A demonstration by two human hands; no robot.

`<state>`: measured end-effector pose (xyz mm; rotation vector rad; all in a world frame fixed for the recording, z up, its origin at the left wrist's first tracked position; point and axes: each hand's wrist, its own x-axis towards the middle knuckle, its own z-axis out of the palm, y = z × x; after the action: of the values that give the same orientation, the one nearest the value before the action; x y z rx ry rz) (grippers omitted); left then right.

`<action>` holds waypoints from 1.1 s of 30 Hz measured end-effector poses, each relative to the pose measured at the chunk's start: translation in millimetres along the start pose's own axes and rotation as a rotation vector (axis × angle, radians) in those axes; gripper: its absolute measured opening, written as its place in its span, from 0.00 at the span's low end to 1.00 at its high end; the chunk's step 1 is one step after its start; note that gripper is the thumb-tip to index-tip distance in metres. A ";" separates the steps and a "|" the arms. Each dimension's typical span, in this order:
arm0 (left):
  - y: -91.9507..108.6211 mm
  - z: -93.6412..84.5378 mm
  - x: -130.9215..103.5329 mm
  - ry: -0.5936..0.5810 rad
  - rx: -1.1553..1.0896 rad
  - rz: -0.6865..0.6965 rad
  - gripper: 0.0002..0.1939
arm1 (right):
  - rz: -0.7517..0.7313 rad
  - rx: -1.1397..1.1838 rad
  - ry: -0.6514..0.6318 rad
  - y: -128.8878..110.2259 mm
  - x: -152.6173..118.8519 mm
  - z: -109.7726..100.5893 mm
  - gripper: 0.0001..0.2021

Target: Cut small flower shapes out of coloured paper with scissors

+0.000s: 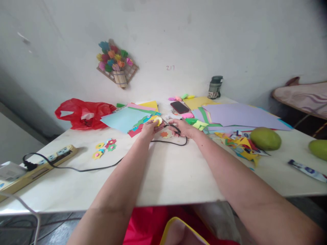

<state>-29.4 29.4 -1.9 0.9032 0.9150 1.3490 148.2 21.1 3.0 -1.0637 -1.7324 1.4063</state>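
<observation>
My left hand [152,127] is closed on a small piece of yellow paper [157,120] with a pale round face. Facing it, my right hand [182,127] grips a pair of scissors [175,128] by dark handles, the blades pointing left at the paper's edge. Under the hands lies a small orange and cream cutout [165,134], partly hidden. Left of my left arm sit several paper flowers [111,147] in red, green and yellow. Strips of coloured paper with wavy edges [138,126] lie just beyond my left hand.
Blue sheets [120,119] and purple sheets [235,114] flank the hands. Behind are a phone [180,107] and a bottle [215,87]. Paper scraps [245,146], a green fruit [265,139] and a tube [308,170] lie right; a red bag [87,114] and power strip [48,163] left.
</observation>
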 end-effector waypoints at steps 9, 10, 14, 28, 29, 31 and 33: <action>-0.1 -0.3 -2.4 -0.036 0.045 -0.039 0.05 | 0.004 -0.094 -0.014 1.1 0.1 -3.6 0.13; -0.5 -0.9 -2.0 -0.043 0.048 -0.039 0.05 | -0.001 -0.095 -0.017 1.6 0.3 -3.9 0.13; -2.0 -3.0 -0.4 -0.059 0.070 -0.033 0.06 | -0.008 -0.091 -0.008 2.6 0.8 -4.6 0.13; -1.7 -0.6 -1.5 -0.024 0.138 -0.035 0.07 | -0.011 -0.121 -0.001 -4.6 -4.8 -1.0 0.14; -1.6 -0.6 -1.6 -0.027 0.135 -0.036 0.08 | -0.005 -0.123 0.002 -5.3 -5.3 -0.7 0.14; -1.7 -0.7 -1.5 -0.032 0.128 -0.038 0.08 | 0.002 -0.126 0.008 -6.0 -5.8 -0.3 0.14; -1.9 -0.5 -1.1 -0.026 0.126 -0.041 0.09 | -0.001 -0.124 0.009 -5.8 -5.7 -0.5 0.14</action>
<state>-29.2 28.3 -3.8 0.9912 1.0016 1.2527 150.2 15.6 8.8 -1.1331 -1.8330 1.3056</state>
